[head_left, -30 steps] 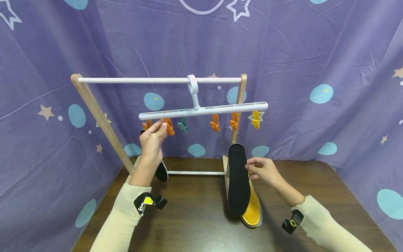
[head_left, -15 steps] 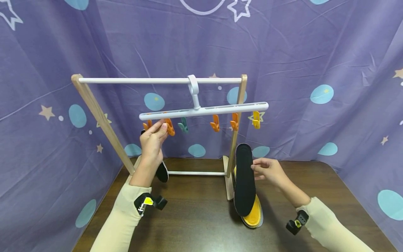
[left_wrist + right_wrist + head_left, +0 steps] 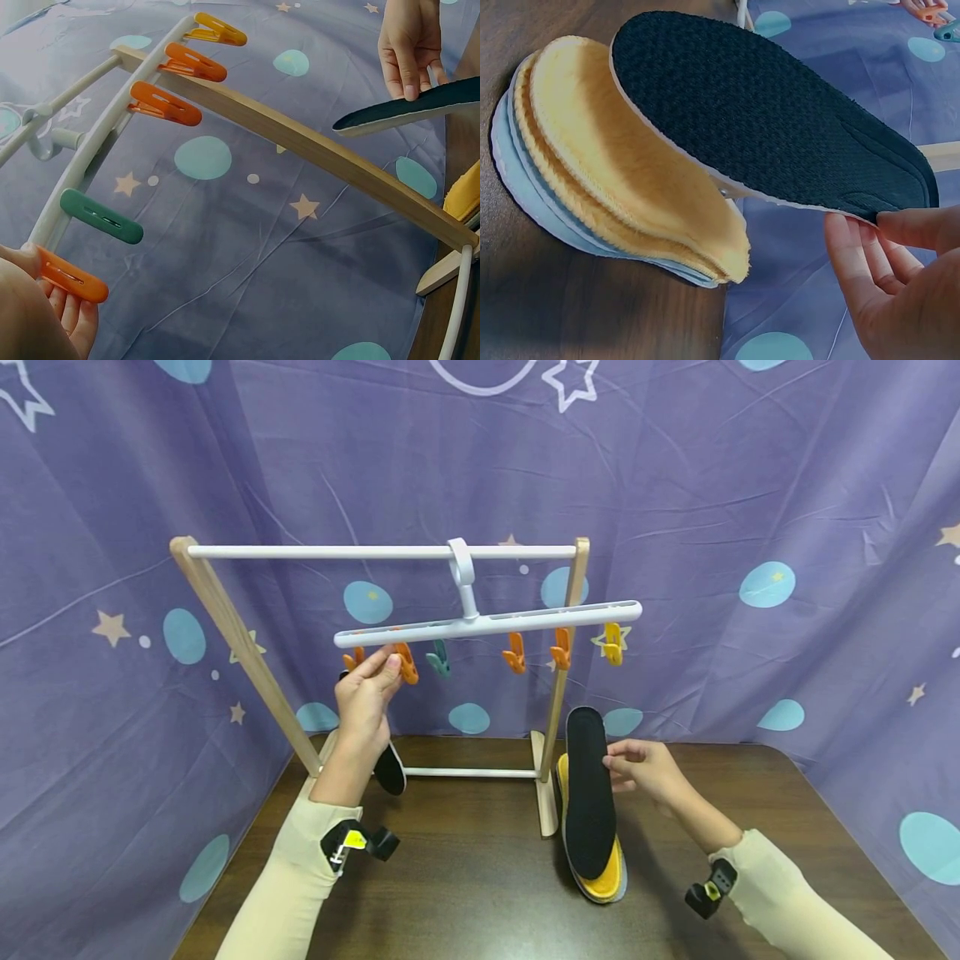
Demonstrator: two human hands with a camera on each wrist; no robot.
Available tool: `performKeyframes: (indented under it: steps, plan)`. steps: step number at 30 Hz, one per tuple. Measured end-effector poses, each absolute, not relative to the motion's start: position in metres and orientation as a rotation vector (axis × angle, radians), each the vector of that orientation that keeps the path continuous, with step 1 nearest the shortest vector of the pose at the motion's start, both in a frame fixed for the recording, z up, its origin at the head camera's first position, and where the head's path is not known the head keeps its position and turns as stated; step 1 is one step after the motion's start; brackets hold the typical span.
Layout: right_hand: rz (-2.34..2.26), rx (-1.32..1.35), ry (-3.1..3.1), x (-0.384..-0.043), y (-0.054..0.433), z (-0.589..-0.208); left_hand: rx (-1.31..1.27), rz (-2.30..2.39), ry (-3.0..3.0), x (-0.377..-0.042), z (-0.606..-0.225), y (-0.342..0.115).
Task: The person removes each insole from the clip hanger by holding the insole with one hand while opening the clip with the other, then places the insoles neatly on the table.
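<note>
My left hand (image 3: 363,700) pinches an orange clip (image 3: 407,665), second from the left on a white clip hanger (image 3: 487,625). Between thumb and fingers, my right hand (image 3: 649,773) grips the edge of a black insole (image 3: 589,810) near its narrower end. The right wrist view shows the insole's pale underside rim and its broad end tilted over a stack of fuzzy yellow insoles (image 3: 577,97) with light grey-blue insoles (image 3: 536,202) beneath. Partly hidden behind my left wrist, another black insole (image 3: 390,770) hangs below the hanger's left end.
The hanger hooks onto the white top bar of a wooden-legged rack (image 3: 315,552). It also carries a green clip (image 3: 438,658), other orange clips (image 3: 514,653) and a yellow clip (image 3: 613,645). A brown table (image 3: 450,877) lies below, with a purple patterned curtain (image 3: 720,510) behind.
My right hand has moved to the right with the black insole, then slightly down, uncovering the rack's right foot. My left hand stays at the orange clip; the hanger has barely shifted.
</note>
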State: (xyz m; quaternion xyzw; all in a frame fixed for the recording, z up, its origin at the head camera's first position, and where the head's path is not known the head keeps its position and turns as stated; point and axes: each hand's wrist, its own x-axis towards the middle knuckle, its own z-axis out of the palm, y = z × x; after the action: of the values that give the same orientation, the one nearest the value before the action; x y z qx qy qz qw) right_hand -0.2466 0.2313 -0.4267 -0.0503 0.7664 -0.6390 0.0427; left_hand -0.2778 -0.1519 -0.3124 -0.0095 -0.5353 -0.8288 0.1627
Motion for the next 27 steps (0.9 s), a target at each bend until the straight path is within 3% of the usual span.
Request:
performKeyframes:
  steps: [27]
  plan:
    - [-1.725,-0.037,2.448,-0.259,0.231,-0.440,0.008,-2.391,-1.520,-0.279,-0.312,-0.152]
